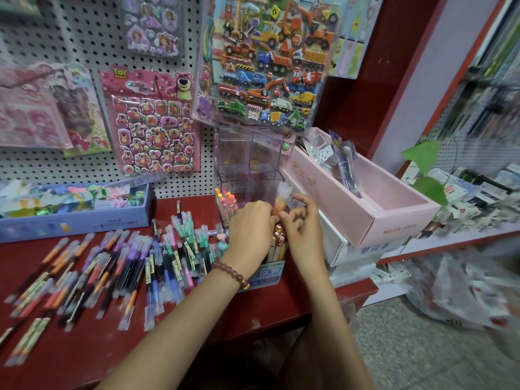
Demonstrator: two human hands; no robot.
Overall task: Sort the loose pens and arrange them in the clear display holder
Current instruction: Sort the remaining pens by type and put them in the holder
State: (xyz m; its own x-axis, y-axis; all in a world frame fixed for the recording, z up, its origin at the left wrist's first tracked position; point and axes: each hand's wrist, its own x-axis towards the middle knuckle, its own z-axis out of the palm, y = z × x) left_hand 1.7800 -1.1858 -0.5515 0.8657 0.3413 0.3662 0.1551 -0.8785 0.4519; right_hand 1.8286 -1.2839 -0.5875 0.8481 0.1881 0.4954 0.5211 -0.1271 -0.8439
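Many wrapped loose pens (118,266) lie spread over the red shelf (197,333), in orange, purple, blue and green groups. The clear display holder (253,161) stands at the back with several compartments; orange-topped pens (226,204) stand in its front left part. My left hand (250,229) and my right hand (301,220) meet just in front of the holder, both pinching a wrapped orange pen (281,198) that points upward. Below them, several cartoon-topped pens (277,243) stand in a small blue-labelled box (267,275).
A blue box (76,218) of small items sits at the left back. A pink open box (374,204) leans to the right of the holder. Sticker sheets (157,122) hang on the pegboard. Plastic bags (461,285) lie on the floor at the right.
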